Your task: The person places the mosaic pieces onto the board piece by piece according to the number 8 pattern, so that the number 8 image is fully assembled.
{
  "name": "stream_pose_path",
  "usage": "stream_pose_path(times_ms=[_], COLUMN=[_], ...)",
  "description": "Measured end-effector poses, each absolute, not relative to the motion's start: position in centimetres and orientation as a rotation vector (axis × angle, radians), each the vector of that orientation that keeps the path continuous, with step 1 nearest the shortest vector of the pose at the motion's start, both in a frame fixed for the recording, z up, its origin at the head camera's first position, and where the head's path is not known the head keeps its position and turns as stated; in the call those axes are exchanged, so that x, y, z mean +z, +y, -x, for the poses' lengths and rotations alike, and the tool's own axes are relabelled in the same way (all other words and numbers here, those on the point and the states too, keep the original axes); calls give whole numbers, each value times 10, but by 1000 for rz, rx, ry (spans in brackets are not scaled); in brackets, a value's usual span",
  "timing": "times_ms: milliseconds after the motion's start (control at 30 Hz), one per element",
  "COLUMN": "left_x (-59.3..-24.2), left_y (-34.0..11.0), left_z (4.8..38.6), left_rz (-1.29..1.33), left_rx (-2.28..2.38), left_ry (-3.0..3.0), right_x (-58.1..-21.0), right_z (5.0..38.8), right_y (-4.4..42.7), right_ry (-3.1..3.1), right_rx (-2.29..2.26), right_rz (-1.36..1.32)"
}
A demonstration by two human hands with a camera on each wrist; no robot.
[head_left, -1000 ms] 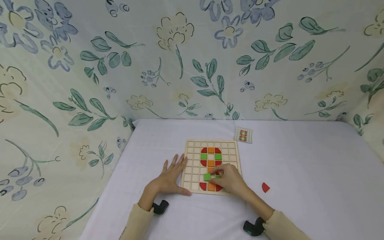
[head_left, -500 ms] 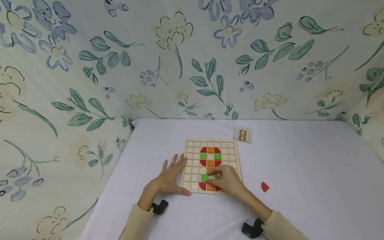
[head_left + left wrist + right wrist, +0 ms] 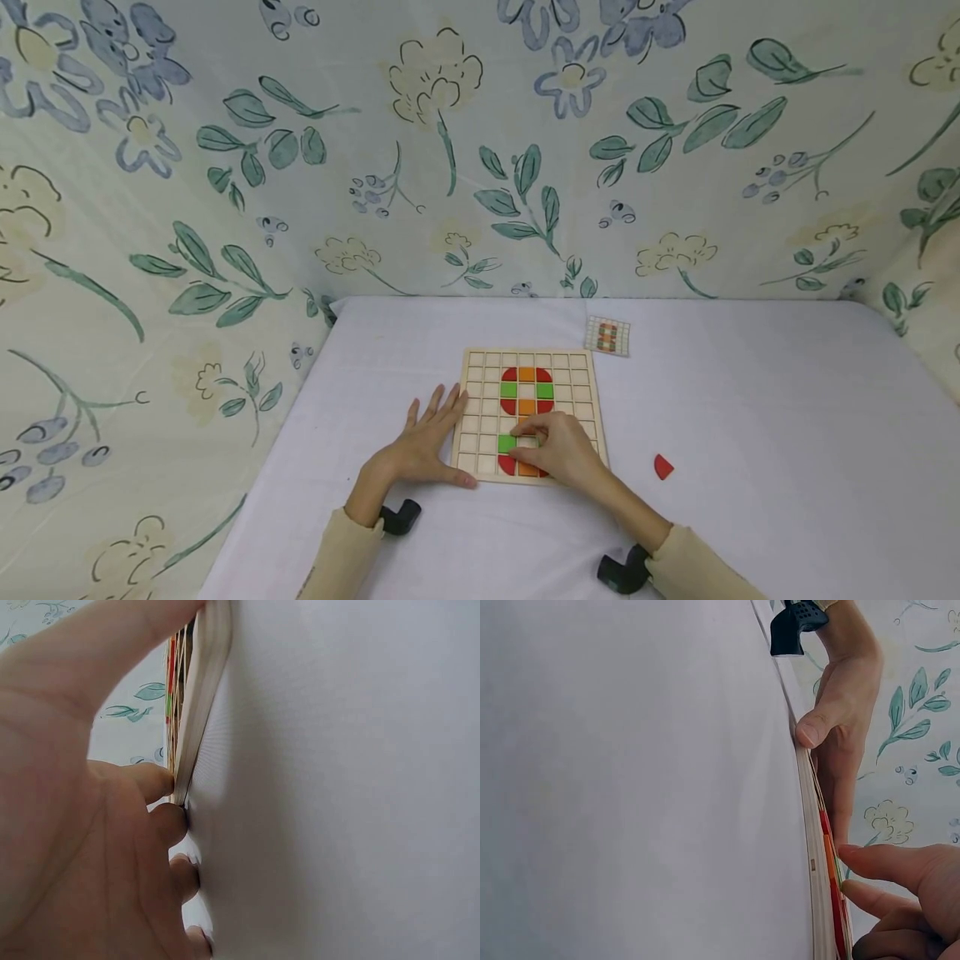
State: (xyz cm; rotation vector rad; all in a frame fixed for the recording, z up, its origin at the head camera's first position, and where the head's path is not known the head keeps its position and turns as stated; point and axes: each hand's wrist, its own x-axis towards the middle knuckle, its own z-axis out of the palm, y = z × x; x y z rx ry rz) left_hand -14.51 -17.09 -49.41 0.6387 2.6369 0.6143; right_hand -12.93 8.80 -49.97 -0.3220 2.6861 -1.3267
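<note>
A wooden grid board (image 3: 477,421) lies on the white cloth in the head view, with red, orange and green pieces set in its middle columns. My left hand (image 3: 420,454) has its fingers spread along the board's left side, the thumb at the near-left corner. Over the lower middle of the board, my right hand (image 3: 566,454) pinches a green square tile (image 3: 506,443) between thumb and forefinger. That tile sits at a cell just above a red quarter-round piece (image 3: 506,465). The right hand hides some pieces beside it. In the right wrist view, the right fingertips (image 3: 847,851) touch the board's top.
A loose red quarter-round piece (image 3: 663,467) lies on the cloth right of the board. Behind the board's far-right corner is a small pattern card (image 3: 607,336). Floral fabric (image 3: 450,167) hangs behind the table. Black wrist devices (image 3: 625,572) sit at both wrists.
The right hand has moved slightly left and the green tile with it, coming down into line with the left column of pieces. The left hand stays put.
</note>
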Motion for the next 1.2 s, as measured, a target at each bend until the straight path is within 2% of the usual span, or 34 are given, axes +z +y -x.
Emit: stream_pose_path(times_ms=[200, 800, 1200], left_x=[-495, -496, -495], left_y=[-171, -172, -172], left_z=[145, 146, 145], left_rz=[-640, -641, -645], left_rx=[624, 612, 631], left_ry=[2635, 2632, 2627], right_x=[-496, -485, -496], right_z=[126, 81, 87], right_y=[104, 254, 276], right_ry=[2618, 2742, 2623], right_rx=[-1370, -1233, -1275], right_rz=[286, -14, 80])
